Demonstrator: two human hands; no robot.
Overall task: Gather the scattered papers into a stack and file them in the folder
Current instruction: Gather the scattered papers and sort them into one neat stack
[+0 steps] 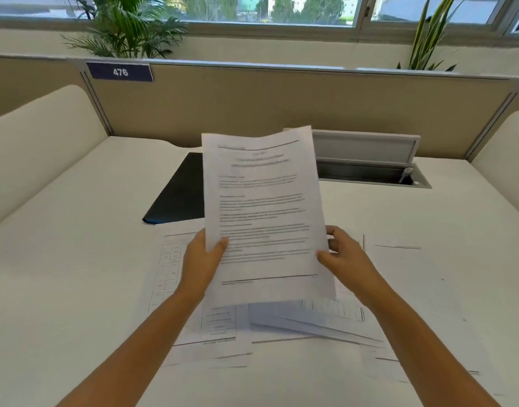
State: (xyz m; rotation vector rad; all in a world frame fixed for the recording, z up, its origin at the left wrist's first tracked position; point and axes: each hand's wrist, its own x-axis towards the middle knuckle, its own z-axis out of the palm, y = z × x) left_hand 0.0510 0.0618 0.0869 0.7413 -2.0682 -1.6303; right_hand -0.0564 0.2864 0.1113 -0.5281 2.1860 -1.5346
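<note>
Scattered papers (pixel 211 327) cover lower-centre desk (pixel 76 230), still ungathered. Black folder (pixel 179 195) lies shut mid-frame, behind them. Held sheets (pixel 264 212) stand upright at centre, likely for squaring; left hand (pixel 201 259) and right hand (pixel 347 257) pinch the side edges.

We see a white desk (pixel 76 245) with a dark folder (pixel 179 195) lying flat toward the back. Loose printed papers (pixel 217 327) lie scattered and overlapping on it nearer us.
</note>
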